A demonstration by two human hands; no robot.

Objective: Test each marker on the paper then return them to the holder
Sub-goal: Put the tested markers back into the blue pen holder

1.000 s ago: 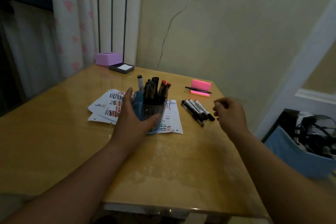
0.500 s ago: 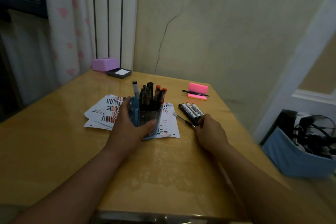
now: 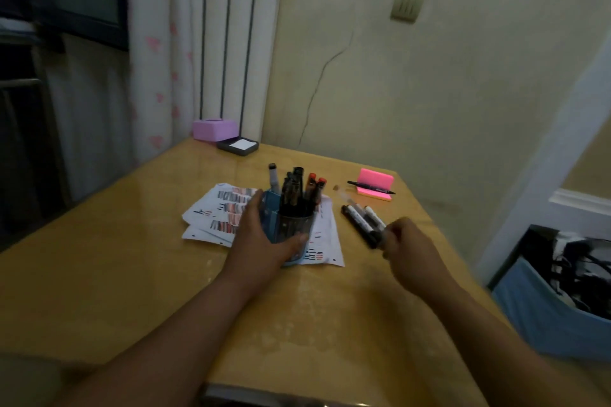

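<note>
From the head view, a glossy yellow-brown wooden worktop point(image 3: 132, 274) carries a blue and dark mesh marker holder point(image 3: 292, 226). It stands upright on white sheets of paper point(image 3: 215, 215) streaked with black and red test strokes. The left hand point(image 3: 264, 241) grips the holder, with the fingers wrapped round its left side and the thumb lying across its near front. A bunch of dark and orange-capped markers point(image 3: 299, 190) stands in the holder, caps up, with one grey-capped marker point(image 3: 273, 175) in the blue compartment on the left. Just right of the paper, three black-and-white markers point(image 3: 362, 220) lie side by side on the worktop, angled from far left to near right. The right hand point(image 3: 410, 251) sits at their near ends with its fingers curled, touching or almost touching the nearest dark tip. Motion blur hides whether it actually grasps one, so I cannot tell. A faint blurred streak point(image 3: 344, 196) shows just beyond the markers, too smeared to identify. Further back lies a pink sticky-note pad point(image 3: 380, 178) with a slim black pen point(image 3: 370, 188) across it. At the far left corner sit a lilac box point(image 3: 215, 129) and a dark tray with a white insert point(image 3: 238, 145). Off the worktop at the right stands a blue bin point(image 3: 545, 314) holding dark and white clutter.
</note>
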